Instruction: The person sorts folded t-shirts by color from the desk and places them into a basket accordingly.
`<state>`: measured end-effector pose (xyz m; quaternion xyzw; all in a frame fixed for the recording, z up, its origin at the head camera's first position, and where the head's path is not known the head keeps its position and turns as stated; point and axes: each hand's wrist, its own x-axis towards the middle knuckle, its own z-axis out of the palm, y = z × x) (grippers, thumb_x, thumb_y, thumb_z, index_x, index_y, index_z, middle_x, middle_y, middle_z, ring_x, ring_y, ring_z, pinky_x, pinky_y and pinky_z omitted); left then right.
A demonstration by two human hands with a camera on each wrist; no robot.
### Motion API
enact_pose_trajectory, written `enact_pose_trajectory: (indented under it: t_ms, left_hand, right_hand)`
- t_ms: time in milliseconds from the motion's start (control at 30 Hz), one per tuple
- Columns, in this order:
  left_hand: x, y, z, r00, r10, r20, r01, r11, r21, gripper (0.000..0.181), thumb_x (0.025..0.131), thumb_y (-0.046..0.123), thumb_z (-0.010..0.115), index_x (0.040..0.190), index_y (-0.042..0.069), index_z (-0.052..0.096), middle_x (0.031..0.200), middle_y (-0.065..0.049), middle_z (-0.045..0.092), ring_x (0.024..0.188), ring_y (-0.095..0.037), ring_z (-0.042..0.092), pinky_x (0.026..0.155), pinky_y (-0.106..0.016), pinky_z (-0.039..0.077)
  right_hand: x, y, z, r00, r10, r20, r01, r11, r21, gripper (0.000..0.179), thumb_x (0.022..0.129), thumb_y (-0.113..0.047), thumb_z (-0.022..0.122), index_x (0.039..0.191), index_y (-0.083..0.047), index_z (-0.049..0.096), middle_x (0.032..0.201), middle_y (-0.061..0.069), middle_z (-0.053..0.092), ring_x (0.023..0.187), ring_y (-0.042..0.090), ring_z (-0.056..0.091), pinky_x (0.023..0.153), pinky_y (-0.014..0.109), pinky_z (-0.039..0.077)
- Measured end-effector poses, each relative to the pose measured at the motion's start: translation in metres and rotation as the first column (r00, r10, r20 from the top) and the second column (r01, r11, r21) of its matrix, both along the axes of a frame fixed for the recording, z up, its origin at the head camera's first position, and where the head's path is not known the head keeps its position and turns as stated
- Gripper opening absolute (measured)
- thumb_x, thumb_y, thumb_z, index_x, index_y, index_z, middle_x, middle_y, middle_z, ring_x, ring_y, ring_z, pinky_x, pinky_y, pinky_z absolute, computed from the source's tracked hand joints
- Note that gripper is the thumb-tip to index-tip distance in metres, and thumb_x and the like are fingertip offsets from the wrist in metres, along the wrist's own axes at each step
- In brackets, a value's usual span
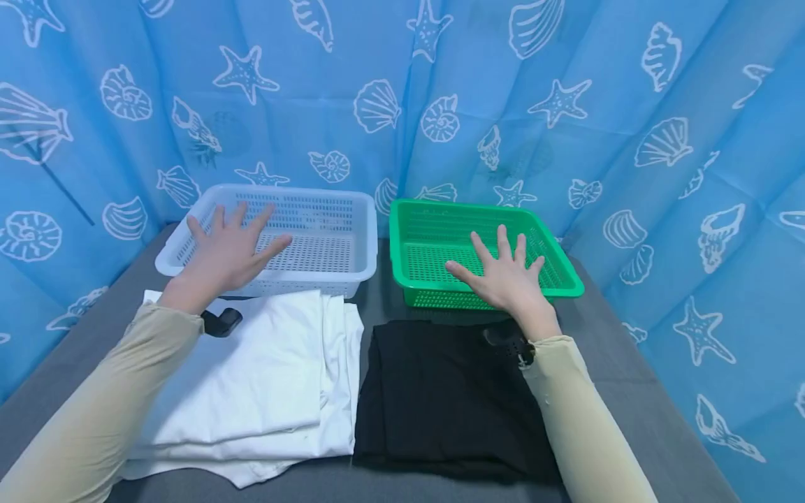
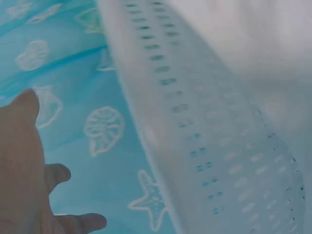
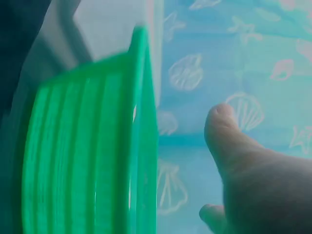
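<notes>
My left hand (image 1: 226, 251), fingers spread, overlaps the white plastic basket (image 1: 361, 209) in the head view and holds nothing. My right hand (image 1: 506, 276) is likewise spread over the near side of the green plastic basket (image 1: 402, 241). Below the left forearm lies a stack of folded white cloth (image 1: 264, 377), partly covered by the sleeve. A folded black cloth (image 1: 446, 398) lies beside it, its right side behind the right forearm. In the left wrist view the perforated wall of the white basket (image 2: 161, 126) shows; the green basket's ribbed side (image 3: 83, 156) fills the right wrist view.
Both baskets stand side by side at the back of a table with a dark grey cover (image 1: 629, 412). A blue curtain (image 1: 352, 63) printed with shells and starfish hangs right behind and along both sides. Each wrist wears a black strap (image 1: 220, 323).
</notes>
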<state>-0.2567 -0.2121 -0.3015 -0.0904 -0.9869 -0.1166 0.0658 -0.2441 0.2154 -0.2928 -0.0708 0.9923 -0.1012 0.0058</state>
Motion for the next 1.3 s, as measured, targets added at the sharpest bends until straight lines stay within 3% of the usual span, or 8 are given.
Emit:
enact_pose_trajectory:
  t_ms: [167, 333, 467, 667, 800, 967, 1100, 1300]
  left_hand:
    - [0.019, -0.011, 0.005, 0.992, -0.07, -0.108, 0.083, 0.99, 0.114, 0.076, 0.102, 0.06, 0.027, 0.158, 0.009, 0.019, 0.151, -0.033, 0.026, 0.137, -0.055, 0.017, 0.105, -0.071, 0.01]
    - [0.039, -0.025, 0.006, 0.983, -0.129, -0.127, 0.161, 0.942, 0.295, 0.065, 0.107, 0.047, 0.03, 0.157, 0.006, 0.023, 0.15, -0.028, 0.032, 0.137, -0.049, 0.025, 0.107, -0.067, 0.017]
    - [0.057, -0.035, 0.004, 0.986, -0.138, -0.096, 0.165, 0.9, 0.403, 0.057, 0.108, 0.042, 0.028, 0.155, 0.008, 0.031, 0.146, -0.024, 0.041, 0.132, -0.047, 0.037, 0.1, -0.069, 0.029]
    - [0.073, -0.056, -0.004, 0.992, -0.126, -0.027, 0.125, 0.887, 0.445, 0.057, 0.109, 0.041, 0.022, 0.145, 0.006, 0.049, 0.131, -0.02, 0.057, 0.11, -0.038, 0.058, 0.083, -0.044, 0.052]
    - [0.076, -0.075, -0.013, 0.993, -0.116, 0.034, 0.089, 0.892, 0.443, 0.063, 0.109, 0.04, 0.018, 0.136, -0.002, 0.056, 0.126, -0.024, 0.059, 0.106, -0.038, 0.059, 0.071, -0.025, 0.051]
    - [0.074, -0.097, -0.029, 0.988, -0.104, 0.117, 0.046, 0.909, 0.414, 0.066, 0.109, 0.039, 0.014, 0.133, -0.008, 0.055, 0.131, -0.031, 0.053, 0.115, -0.046, 0.051, 0.082, -0.039, 0.053]
    - [0.072, -0.114, -0.042, 0.987, -0.078, 0.142, 0.017, 0.92, 0.391, 0.066, 0.109, 0.038, 0.013, 0.135, -0.007, 0.053, 0.138, -0.037, 0.041, 0.122, -0.055, 0.041, 0.091, -0.067, 0.037]
    - [0.073, -0.131, -0.057, 0.995, -0.072, 0.065, 0.043, 0.928, 0.371, 0.059, 0.11, 0.032, 0.021, 0.127, -0.012, 0.057, 0.135, -0.039, 0.043, 0.126, -0.06, 0.032, 0.094, -0.072, 0.026]
  right_hand:
    - [0.015, -0.02, -0.005, 0.994, 0.066, -0.09, -0.085, 0.971, -0.223, 0.079, 0.097, -0.07, 0.026, 0.159, -0.019, 0.022, 0.161, 0.022, 0.007, 0.144, 0.047, -0.005, 0.106, 0.072, 0.003]
    - [0.029, -0.04, -0.014, 0.965, 0.136, -0.225, -0.227, 0.863, -0.452, 0.062, 0.104, -0.053, 0.035, 0.148, -0.011, 0.047, 0.148, 0.017, 0.041, 0.14, 0.036, 0.029, 0.109, 0.058, 0.024]
    - [0.04, -0.054, -0.019, 0.96, 0.154, -0.232, -0.264, 0.767, -0.585, 0.053, 0.104, -0.047, 0.043, 0.141, -0.012, 0.056, 0.141, 0.005, 0.052, 0.134, 0.023, 0.04, 0.105, 0.05, 0.034]
    - [0.046, -0.076, -0.023, 0.971, 0.207, -0.119, -0.219, 0.574, -0.789, 0.046, 0.104, -0.042, 0.049, 0.134, -0.01, 0.061, 0.131, 0.004, 0.06, 0.123, 0.019, 0.052, 0.098, 0.045, 0.043]
    - [0.048, -0.089, -0.027, 0.958, 0.287, -0.023, -0.154, 0.444, -0.883, 0.04, 0.104, -0.035, 0.052, 0.129, -0.007, 0.064, 0.124, 0.011, 0.063, 0.114, 0.029, 0.058, 0.093, 0.044, 0.049]
    - [0.047, -0.105, -0.035, 0.917, 0.395, 0.053, -0.07, 0.293, -0.954, 0.036, 0.104, -0.028, 0.053, 0.125, -0.002, 0.065, 0.122, 0.016, 0.063, 0.115, 0.039, 0.057, 0.092, 0.045, 0.05]
    - [0.049, -0.12, -0.042, 0.872, 0.471, 0.134, 0.012, 0.253, -0.967, 0.04, 0.103, -0.028, 0.055, 0.128, 0.002, 0.061, 0.123, 0.021, 0.061, 0.114, 0.039, 0.058, 0.093, 0.043, 0.05]
    - [0.054, -0.138, -0.05, 0.822, 0.508, 0.257, 0.117, 0.29, -0.95, 0.041, 0.102, -0.027, 0.056, 0.131, 0.003, 0.06, 0.126, 0.022, 0.06, 0.113, 0.036, 0.06, 0.093, 0.041, 0.05]
